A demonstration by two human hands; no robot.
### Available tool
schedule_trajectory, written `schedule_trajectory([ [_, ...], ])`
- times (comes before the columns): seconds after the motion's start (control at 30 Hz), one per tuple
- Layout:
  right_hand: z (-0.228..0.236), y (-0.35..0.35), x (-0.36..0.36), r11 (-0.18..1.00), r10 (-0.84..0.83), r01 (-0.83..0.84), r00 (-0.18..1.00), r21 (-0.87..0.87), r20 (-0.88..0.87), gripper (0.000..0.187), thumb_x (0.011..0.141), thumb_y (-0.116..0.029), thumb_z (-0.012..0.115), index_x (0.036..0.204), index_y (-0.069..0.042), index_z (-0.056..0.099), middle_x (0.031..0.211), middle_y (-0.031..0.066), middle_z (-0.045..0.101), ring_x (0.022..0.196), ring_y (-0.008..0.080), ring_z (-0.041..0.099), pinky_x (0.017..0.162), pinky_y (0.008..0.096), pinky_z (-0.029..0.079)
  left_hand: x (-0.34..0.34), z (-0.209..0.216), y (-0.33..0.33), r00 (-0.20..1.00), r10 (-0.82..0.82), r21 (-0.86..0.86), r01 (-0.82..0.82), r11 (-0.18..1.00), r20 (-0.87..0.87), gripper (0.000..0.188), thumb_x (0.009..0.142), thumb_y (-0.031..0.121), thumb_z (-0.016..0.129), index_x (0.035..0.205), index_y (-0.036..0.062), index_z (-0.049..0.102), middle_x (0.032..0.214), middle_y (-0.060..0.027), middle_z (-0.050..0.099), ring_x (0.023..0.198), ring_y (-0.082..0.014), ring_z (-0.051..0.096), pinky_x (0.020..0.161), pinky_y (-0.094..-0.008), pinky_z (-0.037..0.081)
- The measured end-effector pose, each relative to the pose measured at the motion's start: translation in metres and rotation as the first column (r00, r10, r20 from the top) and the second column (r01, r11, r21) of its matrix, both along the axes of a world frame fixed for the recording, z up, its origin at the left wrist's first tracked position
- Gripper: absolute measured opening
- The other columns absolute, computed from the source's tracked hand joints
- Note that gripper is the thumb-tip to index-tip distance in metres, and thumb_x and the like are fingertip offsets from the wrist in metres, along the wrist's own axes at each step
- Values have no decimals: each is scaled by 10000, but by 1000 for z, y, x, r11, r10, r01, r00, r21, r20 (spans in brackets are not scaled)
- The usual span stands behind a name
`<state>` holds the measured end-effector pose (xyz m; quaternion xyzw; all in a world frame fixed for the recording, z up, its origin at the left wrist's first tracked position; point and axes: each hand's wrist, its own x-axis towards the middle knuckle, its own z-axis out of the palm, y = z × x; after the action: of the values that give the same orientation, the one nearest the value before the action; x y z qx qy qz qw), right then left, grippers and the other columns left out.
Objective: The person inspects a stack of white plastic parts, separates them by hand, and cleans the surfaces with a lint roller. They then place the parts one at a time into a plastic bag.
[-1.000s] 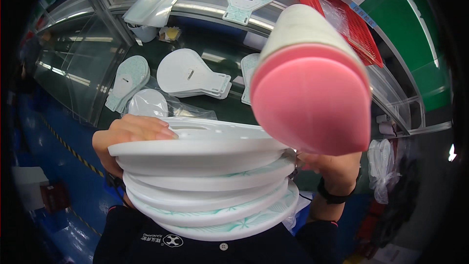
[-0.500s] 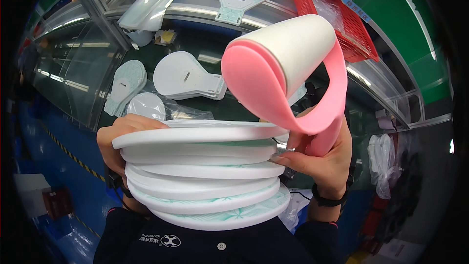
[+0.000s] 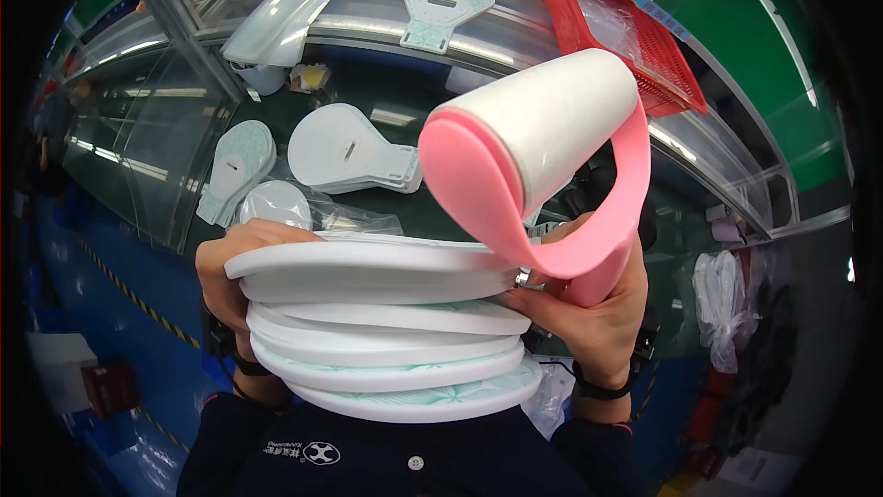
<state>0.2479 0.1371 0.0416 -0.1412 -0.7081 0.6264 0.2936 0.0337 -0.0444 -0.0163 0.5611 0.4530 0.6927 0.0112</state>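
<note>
A stack of white rounded panels point(image 3: 391, 350), some with pale green leaf patterns, is held in front of my chest. My left hand point(image 3: 235, 267) is closed around its left edge, fingers over the top panel. At the stack's right side, my right hand point(image 3: 607, 322) grips the pink handle of a lint roller point(image 3: 570, 125), with its thumb against the panels' edge. The roller's white cylinder points up and away, above the stack's far right edge. The roller's handle hides part of my right fingers.
On the dark green table lie a pile of white paddle-shaped panels point(image 3: 336, 143), patterned panels point(image 3: 239, 161) and a clear plastic bag point(image 3: 359, 218). Another patterned panel point(image 3: 443, 10) rests on the metal-framed ledge. A red basket point(image 3: 644, 56) stands at back right.
The upper panels have come closer together, narrowing the gap between them. The stack's left edge has shifted slightly right, and the roller sits a little lower in view.
</note>
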Motion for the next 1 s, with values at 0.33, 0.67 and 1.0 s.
schedule_trajectory([
  [0.33,-1,-6,2,999,-26,26,1000,22,-1,525,642,32,784,1088,3,508,940,33,598,781,60,562,632,185,447,-8,-14,-3,991,-130,97,130,987,-4,437,597,187,772,865,-119,609,837,-262,645,788,-351,665,694,-408,542],
  [0.67,-2,-7,3,999,-35,34,998,28,61,482,649,12,789,1060,10,537,919,31,616,783,66,567,648,195,456,15,-2,10,996,91,160,-93,983,18,371,682,198,771,830,-75,568,795,-214,651,733,-288,667,647,-348,546],
  [1.0,3,-1,-5,990,-106,115,989,82,-99,377,620,-5,807,930,-6,593,880,67,648,785,115,626,657,223,495,28,-9,-9,832,208,-212,-113,971,514,439,721,158,723,1062,-43,534,871,-168,578,707,-213,588,637,-297,491],
])
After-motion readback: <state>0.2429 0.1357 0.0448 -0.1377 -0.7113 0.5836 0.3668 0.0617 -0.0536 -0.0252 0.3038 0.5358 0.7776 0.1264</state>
